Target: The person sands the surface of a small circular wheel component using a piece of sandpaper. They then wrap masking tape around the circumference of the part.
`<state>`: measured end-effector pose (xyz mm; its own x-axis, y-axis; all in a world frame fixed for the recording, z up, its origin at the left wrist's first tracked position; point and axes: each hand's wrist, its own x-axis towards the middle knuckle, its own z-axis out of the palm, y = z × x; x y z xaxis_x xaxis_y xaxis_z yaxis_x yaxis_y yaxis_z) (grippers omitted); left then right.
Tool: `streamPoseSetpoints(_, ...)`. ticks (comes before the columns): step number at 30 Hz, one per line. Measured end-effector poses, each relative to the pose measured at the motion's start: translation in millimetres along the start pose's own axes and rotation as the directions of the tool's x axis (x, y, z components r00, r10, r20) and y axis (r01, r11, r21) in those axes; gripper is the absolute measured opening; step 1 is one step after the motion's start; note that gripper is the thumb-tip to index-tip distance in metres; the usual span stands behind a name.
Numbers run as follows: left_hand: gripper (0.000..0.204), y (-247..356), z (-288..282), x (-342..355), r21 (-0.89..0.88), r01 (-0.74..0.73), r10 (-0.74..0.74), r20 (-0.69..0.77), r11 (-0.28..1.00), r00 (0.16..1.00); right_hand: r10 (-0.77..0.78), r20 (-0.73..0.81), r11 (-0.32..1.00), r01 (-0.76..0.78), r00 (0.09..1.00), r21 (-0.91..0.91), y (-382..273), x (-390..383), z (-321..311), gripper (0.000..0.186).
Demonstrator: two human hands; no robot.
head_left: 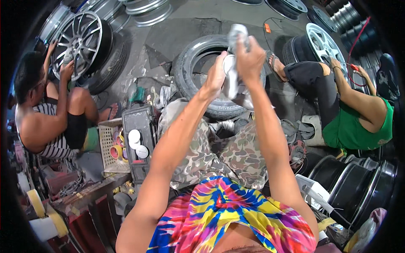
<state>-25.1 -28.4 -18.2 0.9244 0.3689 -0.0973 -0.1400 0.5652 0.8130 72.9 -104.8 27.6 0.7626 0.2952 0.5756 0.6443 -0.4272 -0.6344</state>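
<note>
My left hand is closed on a small white round cap, its edge facing up, above the tyre. My right hand grips a crumpled grey-white cloth right beside the cap; part of the cloth hangs between my hands, so whether it touches the cap is unclear. A tyre lies flat beyond my knees. More white caps lie in a dark tray by my left thigh.
A co-worker at left holds a spoked wheel; another at right works on a white wheel with a red hose. A tape basket sits at left, stacked rims at lower right.
</note>
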Motion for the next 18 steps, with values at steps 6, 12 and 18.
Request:
streamPoseSetpoints(6,0.058,-6.3,-19.0,7.7,-0.006,0.047,-0.047,-0.027,0.999,0.999,0.088,-0.024,0.864,-0.064,0.996,0.5,13.2,-17.2,-1.3,0.041)
streamPoseSetpoints(12,0.077,4.4,8.6,-15.7,0.308,0.078,-0.116,0.106,0.948,0.988,-0.095,-0.105,0.983,0.11,0.99,0.147,5.7,-16.2,-2.4,0.039)
streamPoseSetpoints(18,0.079,58.6,-13.3,-69.8,0.121,-0.002,-0.022,0.193,0.993,0.981,-0.01,0.323,0.989,-0.038,0.946,0.14,72.0,-14.9,-12.3,0.042)
